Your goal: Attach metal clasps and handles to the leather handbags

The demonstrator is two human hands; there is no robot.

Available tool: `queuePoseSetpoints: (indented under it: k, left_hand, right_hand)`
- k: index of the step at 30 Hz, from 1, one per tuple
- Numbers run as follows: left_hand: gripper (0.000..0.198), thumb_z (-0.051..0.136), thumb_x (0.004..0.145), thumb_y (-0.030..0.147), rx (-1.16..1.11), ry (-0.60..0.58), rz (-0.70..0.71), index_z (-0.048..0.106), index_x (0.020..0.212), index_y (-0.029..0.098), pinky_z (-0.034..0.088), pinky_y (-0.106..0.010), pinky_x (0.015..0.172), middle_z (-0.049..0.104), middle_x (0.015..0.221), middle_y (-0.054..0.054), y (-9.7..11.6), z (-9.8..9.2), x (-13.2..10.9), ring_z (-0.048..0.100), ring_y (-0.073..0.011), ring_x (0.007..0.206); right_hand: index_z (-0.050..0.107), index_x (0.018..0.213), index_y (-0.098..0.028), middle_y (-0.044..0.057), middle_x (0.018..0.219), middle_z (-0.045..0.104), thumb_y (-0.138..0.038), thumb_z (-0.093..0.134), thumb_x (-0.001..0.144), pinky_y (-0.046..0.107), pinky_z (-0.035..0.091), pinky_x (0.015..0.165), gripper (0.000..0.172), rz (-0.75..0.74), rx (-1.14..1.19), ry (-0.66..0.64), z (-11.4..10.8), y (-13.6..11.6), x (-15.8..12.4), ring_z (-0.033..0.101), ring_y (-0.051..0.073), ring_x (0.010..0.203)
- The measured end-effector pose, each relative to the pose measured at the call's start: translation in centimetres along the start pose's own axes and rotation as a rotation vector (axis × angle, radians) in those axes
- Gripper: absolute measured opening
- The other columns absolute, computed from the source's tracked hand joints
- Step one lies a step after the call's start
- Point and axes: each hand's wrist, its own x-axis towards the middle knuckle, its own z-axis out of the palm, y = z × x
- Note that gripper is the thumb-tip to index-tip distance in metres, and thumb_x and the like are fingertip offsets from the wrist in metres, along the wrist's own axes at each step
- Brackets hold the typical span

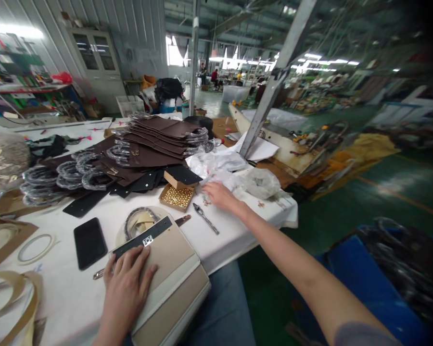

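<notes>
My left hand (126, 283) lies with its fingers spread across a beige bag (173, 264), pressing near its dark top strip. A small white-and-black label (147, 240) sits on that strip by my fingertips. The bag rests at the table edge, tilted toward me. My right hand (220, 196) reaches across the table, fingers stretched out over some small brass-coloured pieces; I make out nothing held in it. Beside it stands an open cardboard box of gold-coloured studs (177, 197). A metal hand tool (206, 219) lies just in front of the right hand.
Dark brown bag panels (155, 139) with plastic-wrapped handles are piled at the back. A black phone (90, 243), a tape roll (36, 249) and tan strips (25, 298) lie leftward. Clear plastic (261, 183) is at the right. A blue bin (368, 283) stands beside the table.
</notes>
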Motion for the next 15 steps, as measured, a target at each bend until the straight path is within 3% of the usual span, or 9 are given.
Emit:
queuePoseSetpoints:
  k: [3, 6, 11, 15]
  left_hand:
    - [0.043, 0.063, 0.110, 0.047, -0.007, 0.006, -0.013, 0.072, 0.150, 0.031, 0.017, -0.061, 0.137, 0.073, 0.147, -0.011, 0.1, 0.1, -0.3, 0.067, -0.0354, 0.134]
    - [0.045, 0.063, 0.111, 0.047, -0.021, -0.003, -0.024, 0.071, 0.151, 0.030, 0.017, -0.060, 0.138, 0.072, 0.149, -0.011, 0.1, 0.2, -0.3, 0.066, -0.0347, 0.136]
    - [0.046, 0.062, 0.111, 0.050, -0.029, 0.001, -0.023, 0.071, 0.151, 0.029, 0.016, -0.061, 0.138, 0.072, 0.147, -0.012, -0.1, 0.3, -0.2, 0.066, -0.0358, 0.134]
    - [0.045, 0.062, 0.111, 0.050, -0.038, 0.006, -0.026, 0.072, 0.150, 0.030, 0.015, -0.062, 0.138, 0.072, 0.147, -0.012, -0.1, 0.3, -0.4, 0.066, -0.0360, 0.135]
  right_hand:
    - [0.082, 0.121, -0.023, 0.010, 0.132, 0.077, -0.013, 0.065, 0.106, 0.041, 0.054, 0.114, 0.025, -0.005, -0.043, -0.022, -0.7, 4.6, 0.3, 0.070, 0.026, 0.124]
    - [0.082, 0.115, -0.024, 0.009, 0.127, 0.077, -0.011, 0.068, 0.103, 0.038, 0.052, 0.112, 0.023, 0.074, -0.066, 0.001, -0.8, 6.9, 0.2, 0.069, 0.025, 0.120]
    - [0.082, 0.117, -0.020, 0.011, 0.125, 0.077, -0.010, 0.062, 0.104, 0.035, 0.051, 0.109, 0.027, 0.201, -0.093, 0.057, -0.1, 7.2, 0.5, 0.068, 0.026, 0.118]
    - [0.081, 0.130, -0.022, 0.010, 0.129, 0.075, -0.025, 0.076, 0.101, 0.035, 0.050, 0.112, 0.029, 0.174, -0.082, 0.002, -0.9, 7.1, 0.6, 0.067, 0.028, 0.120]
